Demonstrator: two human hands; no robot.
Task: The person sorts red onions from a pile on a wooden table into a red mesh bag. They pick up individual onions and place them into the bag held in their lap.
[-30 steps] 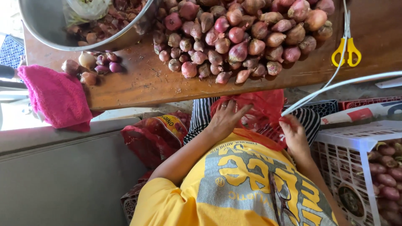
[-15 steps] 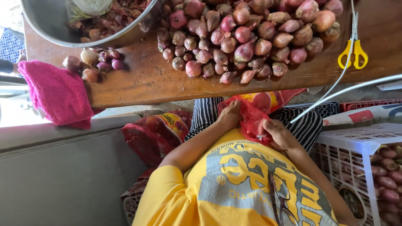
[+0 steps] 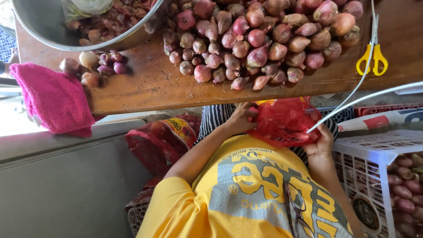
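1. My left hand [image 3: 241, 120] grips one edge of the red mesh bag [image 3: 284, 121], fingers curled into the netting; my right hand [image 3: 320, 142] clutches the other side from below. Both hands are closed on it, so the bag is stretched between them over my lap, just under the table edge.
2. The red mesh bag looks crumpled and slack, bunched into folds, a thin see-through net. I cannot tell whether anything lies inside it.
3. Beside my right arm stands a white plastic crate [image 3: 379, 145] with shallots showing through its slats, close enough to reach.
4. On my left, more red netting sacks [image 3: 150, 145] slump against the low wall.
5. Above the bag is the wooden table [image 3: 145, 88]. A heap of shallots [image 3: 260, 39] sits near its edge, skins pink to brown and papery.
6. Yellow-handled scissors [image 3: 372, 59] lie at the right of the heap.
7. A pink cloth [image 3: 53, 97] hangs over the left corner.
8. Farthest off, a metal bowl [image 3: 88, 42] holds peelings, with a few peeled bulbs [image 3: 99, 66] just beside it.
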